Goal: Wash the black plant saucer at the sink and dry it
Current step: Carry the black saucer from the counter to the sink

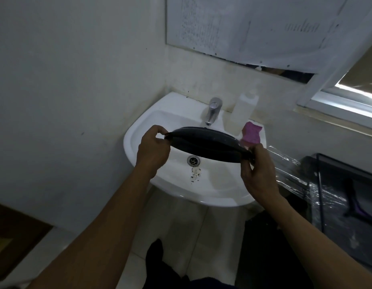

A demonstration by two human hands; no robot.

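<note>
I hold the black plant saucer (208,146) over the white sink (143,126), tilted so its underside faces me. My left hand (154,148) pinches its left rim. My right hand (257,170) grips its right rim. The chrome tap (212,110) stands just behind the saucer, with no water seen running. Dark specks of dirt lie in the basin below the drain (194,159).
A pink sponge (251,134) sits on the sink's right rim, beside a pale plastic bottle (244,109). At the right is a dark rack wrapped in clear plastic film (318,184). A wall runs along the left, and a mirror (264,24) hangs above the sink.
</note>
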